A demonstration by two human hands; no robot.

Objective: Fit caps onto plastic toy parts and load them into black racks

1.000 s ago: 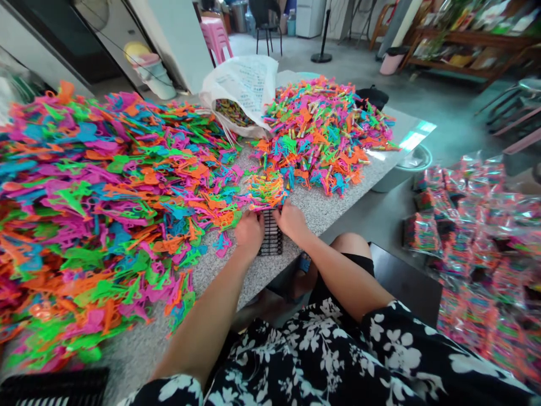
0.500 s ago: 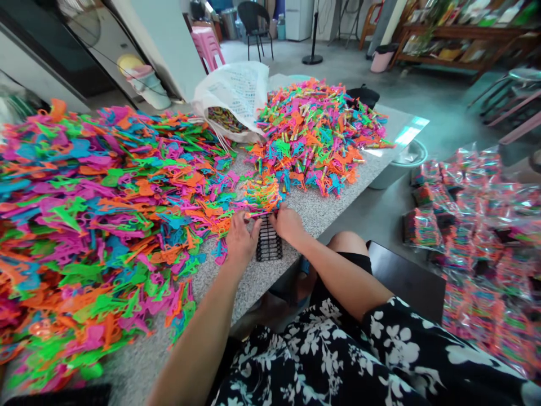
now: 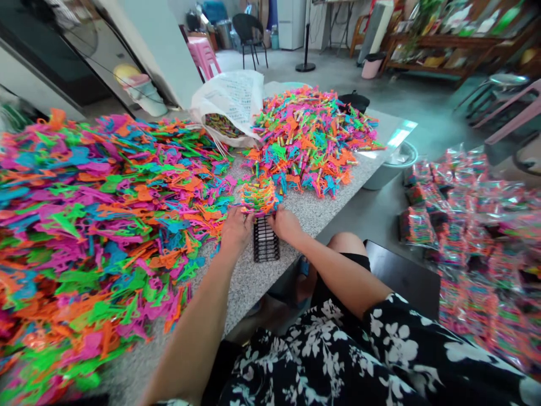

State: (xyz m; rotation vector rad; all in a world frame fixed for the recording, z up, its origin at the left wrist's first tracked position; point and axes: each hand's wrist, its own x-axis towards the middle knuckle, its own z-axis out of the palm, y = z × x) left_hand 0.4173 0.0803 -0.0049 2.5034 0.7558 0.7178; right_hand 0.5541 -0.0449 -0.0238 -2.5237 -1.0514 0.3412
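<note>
A black slotted rack [image 3: 266,242] lies on the speckled tabletop, its near slots bare. Its far part carries a row of small orange, green and yellow plastic toy pieces [image 3: 258,194]. My left hand [image 3: 236,226] is at the left end of the row's nearest piece, a pink plastic toy piece [image 3: 252,212], with fingers closed on it. At that piece's right end my right hand [image 3: 287,224] pinches close above the rack; its fingertips are partly hidden. Left of my left hand spreads a big heap of loose pink, orange, green and blue toy pieces [image 3: 127,208].
Beyond the rack stands a second heap of toy pieces with shiny tubes [image 3: 304,141]. A white woven sack [image 3: 232,90] lies open beside it. Filled clear bags [image 3: 460,225] cover the floor at right. A bucket [image 3: 391,169] stands by the table's edge [image 3: 338,203].
My left fingers have drawn in at the pink piece, which now lies against the row. My right hand stays at the rack. The view has shifted slightly.
</note>
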